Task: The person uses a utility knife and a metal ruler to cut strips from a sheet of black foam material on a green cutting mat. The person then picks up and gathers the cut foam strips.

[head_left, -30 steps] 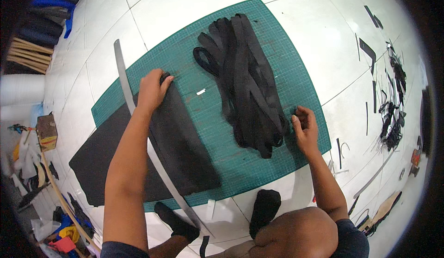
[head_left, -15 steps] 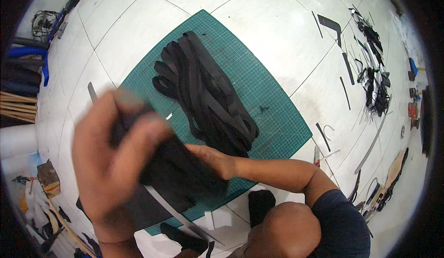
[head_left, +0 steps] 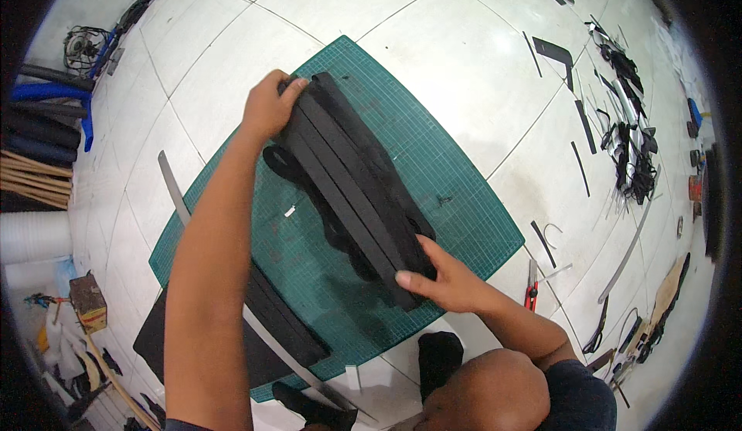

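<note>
A thick stack of flat black fabric strips [head_left: 344, 187] lies slantwise over a looped bundle of black webbing [head_left: 283, 164] on the green cutting mat [head_left: 471, 214]. At the stack's far end, my left hand [head_left: 274, 100] is closed round the edge, thumb on top. My right hand [head_left: 448, 278] grips the near end, its thumb on top and fingers along the far side. The webbing is mostly hidden beneath the stack; its loops show along the left. Beside my left forearm, more black fabric [head_left: 282, 319] lies with a long metal ruler [head_left: 270, 334] across it.
A red utility knife [head_left: 532, 286] lies off the mat's right corner. Black offcuts [head_left: 630, 153] are heaped on the white tiled floor at far right. A small white scrap [head_left: 290, 211] is on the mat. Rolls and wooden sticks [head_left: 35, 180] line the left side.
The black stack has moved from near my left side, up and right, onto the looped webbing. My left hand has reached forward to its far end; my right hand has shifted right.
</note>
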### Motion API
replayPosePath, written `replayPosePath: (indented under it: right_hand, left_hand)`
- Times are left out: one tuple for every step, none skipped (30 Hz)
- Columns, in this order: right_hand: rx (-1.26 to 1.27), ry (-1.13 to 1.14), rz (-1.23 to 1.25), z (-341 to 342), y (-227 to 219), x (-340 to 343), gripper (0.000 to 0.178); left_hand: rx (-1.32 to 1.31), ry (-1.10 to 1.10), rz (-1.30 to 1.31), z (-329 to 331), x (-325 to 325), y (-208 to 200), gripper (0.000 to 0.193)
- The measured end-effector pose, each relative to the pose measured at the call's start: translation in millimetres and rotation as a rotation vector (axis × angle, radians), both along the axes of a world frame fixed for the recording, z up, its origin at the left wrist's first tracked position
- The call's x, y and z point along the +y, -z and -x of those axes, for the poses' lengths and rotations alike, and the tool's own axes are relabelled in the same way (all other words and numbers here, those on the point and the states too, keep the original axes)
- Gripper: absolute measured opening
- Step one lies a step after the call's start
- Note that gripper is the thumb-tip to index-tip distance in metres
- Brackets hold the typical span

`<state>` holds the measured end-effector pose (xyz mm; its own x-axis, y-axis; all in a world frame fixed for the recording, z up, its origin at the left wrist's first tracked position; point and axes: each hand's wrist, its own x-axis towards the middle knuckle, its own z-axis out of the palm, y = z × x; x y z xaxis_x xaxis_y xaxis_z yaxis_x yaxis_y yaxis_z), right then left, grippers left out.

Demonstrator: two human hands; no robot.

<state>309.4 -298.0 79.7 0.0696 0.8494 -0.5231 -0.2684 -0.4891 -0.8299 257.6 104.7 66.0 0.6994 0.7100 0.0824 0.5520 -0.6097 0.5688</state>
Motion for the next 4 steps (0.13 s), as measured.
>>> replayPosePath:
  right_hand:
    - [-0.084, -0.003, 0.029, 0, 2, -6, 0.092]
    - [-0.083, -0.007, 0.03, -2, 0, -9, 0.092]
    - [0.004, -0.038, 0.163, -4, -7, -12, 0.098]
    - [0.003, -0.043, 0.168, -5, -6, -11, 0.098]
  left_hand:
    - [0.038, -0.008, -0.037, 0, -1, 11, 0.046]
    - [0.077, -0.018, -0.075, 1, -1, 19, 0.045]
    - [0.066, -0.026, -0.12, 4, 2, 27, 0.045]
    - [0.084, -0.057, -0.143, 4, 1, 33, 0.045]
